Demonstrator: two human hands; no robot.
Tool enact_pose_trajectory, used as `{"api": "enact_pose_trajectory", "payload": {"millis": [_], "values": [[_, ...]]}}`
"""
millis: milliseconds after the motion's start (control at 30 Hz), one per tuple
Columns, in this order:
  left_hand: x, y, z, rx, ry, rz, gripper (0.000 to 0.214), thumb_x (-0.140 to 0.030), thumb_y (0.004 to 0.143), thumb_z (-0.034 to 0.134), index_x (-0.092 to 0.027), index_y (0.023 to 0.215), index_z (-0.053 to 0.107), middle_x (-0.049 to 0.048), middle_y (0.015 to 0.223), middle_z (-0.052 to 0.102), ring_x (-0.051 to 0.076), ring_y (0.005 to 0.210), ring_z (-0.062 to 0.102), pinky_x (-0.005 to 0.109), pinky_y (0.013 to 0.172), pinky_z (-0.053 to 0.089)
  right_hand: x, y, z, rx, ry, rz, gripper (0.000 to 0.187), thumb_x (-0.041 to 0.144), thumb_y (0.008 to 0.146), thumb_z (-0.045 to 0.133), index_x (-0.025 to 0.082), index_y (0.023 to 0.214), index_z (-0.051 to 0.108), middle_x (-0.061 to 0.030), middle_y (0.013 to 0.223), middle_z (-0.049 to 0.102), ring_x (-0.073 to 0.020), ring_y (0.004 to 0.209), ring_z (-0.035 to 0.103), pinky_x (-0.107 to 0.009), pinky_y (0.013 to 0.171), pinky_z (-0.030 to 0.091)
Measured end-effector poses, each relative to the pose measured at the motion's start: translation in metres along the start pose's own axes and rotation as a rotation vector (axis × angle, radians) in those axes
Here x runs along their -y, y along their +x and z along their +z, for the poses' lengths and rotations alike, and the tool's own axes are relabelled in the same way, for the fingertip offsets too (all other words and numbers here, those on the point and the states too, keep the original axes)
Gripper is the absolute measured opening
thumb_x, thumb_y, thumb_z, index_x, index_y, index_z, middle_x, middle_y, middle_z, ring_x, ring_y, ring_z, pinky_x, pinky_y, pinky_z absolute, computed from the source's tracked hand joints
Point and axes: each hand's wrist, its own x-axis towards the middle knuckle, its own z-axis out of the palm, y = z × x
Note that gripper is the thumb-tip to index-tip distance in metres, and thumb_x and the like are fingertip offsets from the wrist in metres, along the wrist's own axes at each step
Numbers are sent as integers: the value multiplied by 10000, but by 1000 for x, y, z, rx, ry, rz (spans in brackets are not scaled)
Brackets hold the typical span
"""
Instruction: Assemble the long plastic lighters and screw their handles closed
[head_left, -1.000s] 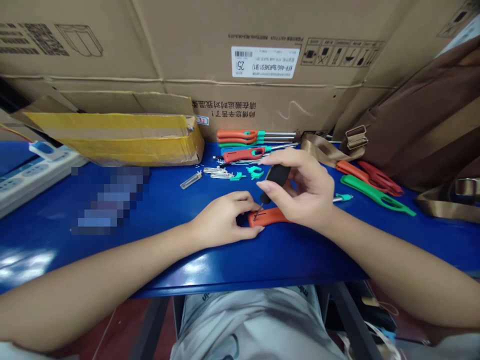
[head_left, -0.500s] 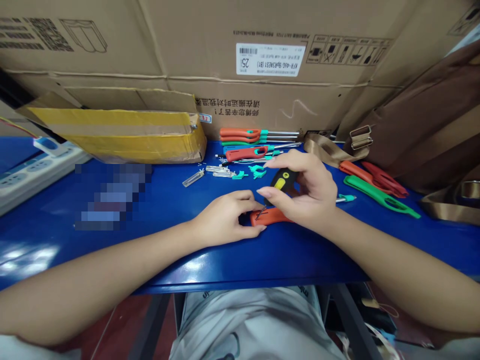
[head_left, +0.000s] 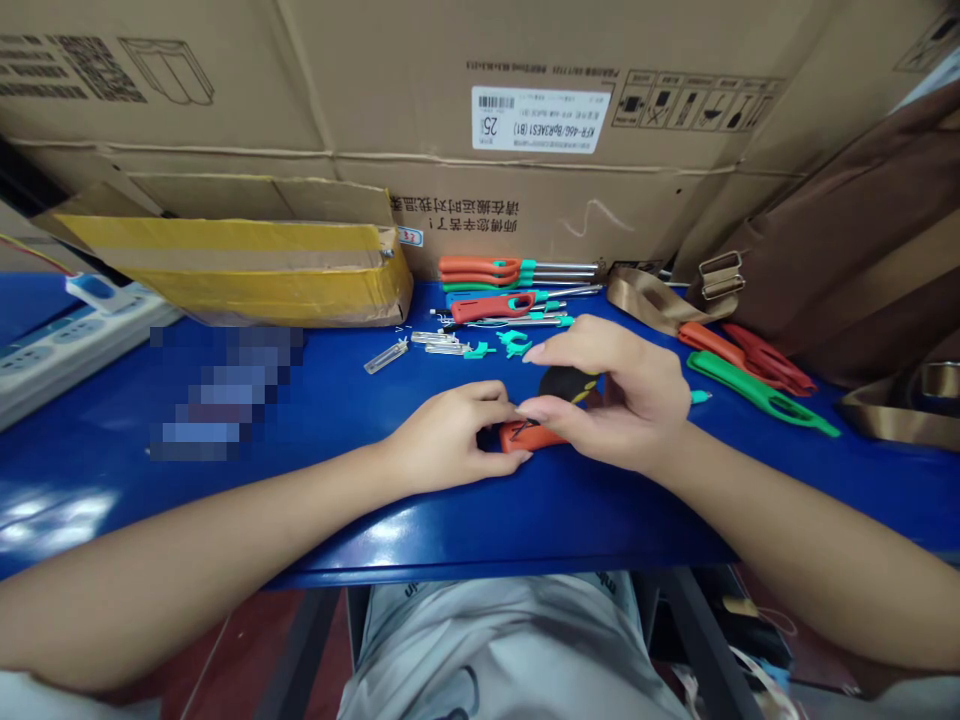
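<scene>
On the blue table, an orange long-neck lighter point(head_left: 534, 436) lies in front of me, its butt end pinched between the thumb and fingers of my left hand point(head_left: 450, 438). My right hand point(head_left: 630, 405) is closed around the black and yellow handle of a screwdriver point(head_left: 561, 384). Its thin shaft slants down to the slotted end of the lighter, beside my left fingertips. Whether the tip sits inside a slot I cannot tell. The right hand covers the rest of the lighter, and a turquoise tip point(head_left: 700, 397) peeks out beyond it.
Behind my hands lie several stacked lighters point(head_left: 487, 268), turquoise clips point(head_left: 514, 344) and clear fuel tubes point(head_left: 448, 343). To the right are a green casing point(head_left: 761, 392), red casings point(head_left: 772, 360) and a brown bag strap point(head_left: 649, 300). A yellow-taped box point(head_left: 285, 295) and a power strip point(head_left: 75, 345) stand left.
My right hand has moved slightly right and down, and the screwdriver handle leans over lower than before. The left hand and the lighter's held end stay in place.
</scene>
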Motion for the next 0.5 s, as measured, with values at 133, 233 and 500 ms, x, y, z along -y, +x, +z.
{"api": "enact_pose_trajectory", "payload": {"millis": [133, 233, 500], "values": [[0, 0, 0, 13, 0, 3, 291, -361, 885, 711, -199, 1123, 750, 60, 1048, 685, 203, 924, 668, 333, 851, 548, 3, -3, -1, 87, 141, 110, 375, 172, 1009, 444, 140, 1354, 589, -126, 1198, 727, -212, 984, 728, -379, 838, 626], [-1, 0, -1, 11, -4, -7, 283, -343, 873, 716, -193, 1110, 754, 61, 1040, 692, 202, 906, 672, 336, 847, 549, 5, -2, 1, 75, 178, 143, 380, 146, 971, 501, 162, 1339, 594, -116, 1184, 731, -213, 959, 730, -391, 835, 628], [-2, 1, -1, 6, -13, -14, 242, -343, 868, 731, -204, 1065, 752, 41, 995, 682, 192, 885, 667, 317, 804, 551, 0, -2, 0, 31, 94, 55, 264, 326, 986, 617, 204, 1215, 664, -59, 1002, 766, -182, 806, 723, -336, 742, 633]]}}
